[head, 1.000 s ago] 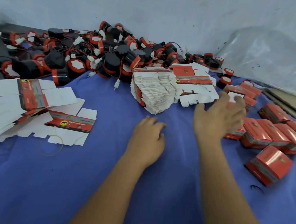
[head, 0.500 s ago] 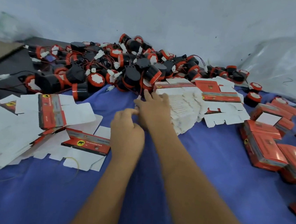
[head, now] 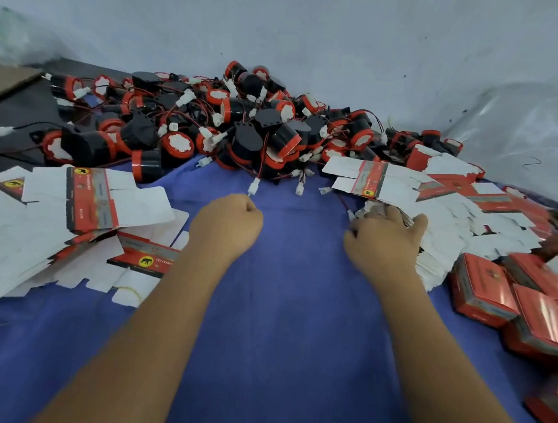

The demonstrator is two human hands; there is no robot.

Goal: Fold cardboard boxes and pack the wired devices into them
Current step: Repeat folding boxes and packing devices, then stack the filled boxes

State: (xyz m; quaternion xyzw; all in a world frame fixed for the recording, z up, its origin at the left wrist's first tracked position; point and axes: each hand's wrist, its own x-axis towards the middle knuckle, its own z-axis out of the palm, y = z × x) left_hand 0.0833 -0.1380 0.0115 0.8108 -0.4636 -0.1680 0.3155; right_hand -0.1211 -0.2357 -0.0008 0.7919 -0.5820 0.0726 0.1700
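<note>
Flat box blanks (head: pixel 417 226), stacked right: right hand (head: pixel 382 244), moved off the device pile (head: pixel 245 128), now grasps them; left hand (head: pixel 226 226) clenched, empty.

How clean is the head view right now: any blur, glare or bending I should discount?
Head view: soft even light, only faint shadows on the blue cloth; the folded red boxes at right carry glossy sheen; the left edge smears, blurring the plastic bag; wide-angle bending curves the wall line; the pile of wired devices stays fairly sharp.
</note>
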